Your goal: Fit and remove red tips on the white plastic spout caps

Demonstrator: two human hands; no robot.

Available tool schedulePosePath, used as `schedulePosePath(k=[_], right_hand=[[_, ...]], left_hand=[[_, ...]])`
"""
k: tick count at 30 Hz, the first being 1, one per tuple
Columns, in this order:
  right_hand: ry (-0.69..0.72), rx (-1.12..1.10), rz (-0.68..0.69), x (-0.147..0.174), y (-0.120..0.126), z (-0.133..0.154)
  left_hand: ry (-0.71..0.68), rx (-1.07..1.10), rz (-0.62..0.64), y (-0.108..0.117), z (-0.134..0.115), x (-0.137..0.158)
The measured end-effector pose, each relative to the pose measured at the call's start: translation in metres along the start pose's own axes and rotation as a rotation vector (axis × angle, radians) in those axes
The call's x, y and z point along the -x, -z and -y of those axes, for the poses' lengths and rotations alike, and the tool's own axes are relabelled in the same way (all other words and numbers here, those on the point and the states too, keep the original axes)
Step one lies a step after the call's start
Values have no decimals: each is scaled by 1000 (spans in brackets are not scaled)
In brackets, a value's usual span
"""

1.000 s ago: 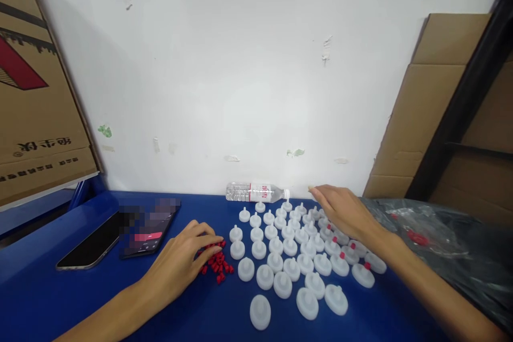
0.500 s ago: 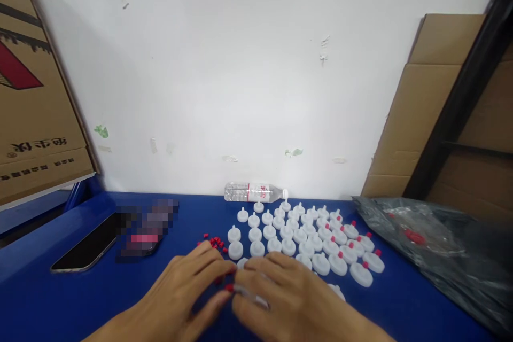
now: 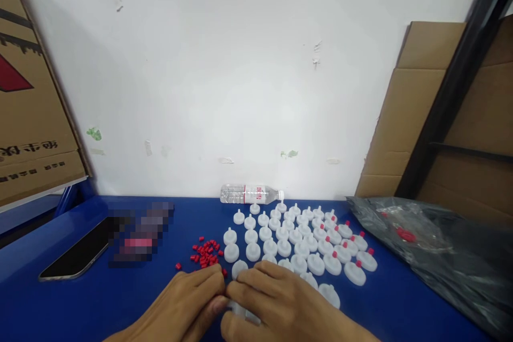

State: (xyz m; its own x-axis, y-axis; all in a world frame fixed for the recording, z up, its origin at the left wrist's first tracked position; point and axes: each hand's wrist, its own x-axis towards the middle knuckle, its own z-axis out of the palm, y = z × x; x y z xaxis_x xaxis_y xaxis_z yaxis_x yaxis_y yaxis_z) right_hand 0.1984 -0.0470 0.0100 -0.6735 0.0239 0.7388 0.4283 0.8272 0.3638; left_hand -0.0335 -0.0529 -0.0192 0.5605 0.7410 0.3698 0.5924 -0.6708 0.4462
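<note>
Low in the middle of the blue table my two hands meet. My right hand point(image 3: 276, 296) is closed around a white nozzle cap point(image 3: 237, 308), which shows only in part between the fingers. The fingers of my left hand point(image 3: 198, 296) are pinched at its nozzle end, where a small red cap was visible half a second ago; the fingertips now hide it. Just beyond my left hand lies a loose pile of small red caps point(image 3: 206, 251). Rows of white nozzle caps point(image 3: 284, 247) stand nozzle-up past my right hand, several on the right side with red tips point(image 3: 358, 263).
A clear plastic bottle point(image 3: 250, 194) lies against the white wall. On the left are a black phone point(image 3: 76, 251) and a blurred-out item point(image 3: 140, 238). Dark plastic sheeting point(image 3: 420, 262) covers the right side. Cardboard boxes point(image 3: 36, 117) flank both ends.
My hands have closed tighter together, and the red cap between them is now covered. The left hand has shifted down and left, uncovering more of the red pile. The whole view has moved slightly.
</note>
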Motion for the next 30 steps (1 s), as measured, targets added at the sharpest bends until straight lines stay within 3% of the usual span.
schedulePosePath(k=[5,8,12,17,23,30], right_hand=[[56,98,58,7,15,-20],[-115,119,90,25,36,-60],[-775,146,221,64,62,-124],[-1085,239,359,122,78,-173],[-1268,197,572,165,75,-188],[-1292,116,627,162,80,-191]], left_hand=[[340,498,14,3,8,-9],[369,670,-72,10,13,-28],[311,444,-146,15,22,-43],[302,165,-73,15,25,-45],[272,52,-68,16,28,-48],[234,-51,-25,15,37,-48]])
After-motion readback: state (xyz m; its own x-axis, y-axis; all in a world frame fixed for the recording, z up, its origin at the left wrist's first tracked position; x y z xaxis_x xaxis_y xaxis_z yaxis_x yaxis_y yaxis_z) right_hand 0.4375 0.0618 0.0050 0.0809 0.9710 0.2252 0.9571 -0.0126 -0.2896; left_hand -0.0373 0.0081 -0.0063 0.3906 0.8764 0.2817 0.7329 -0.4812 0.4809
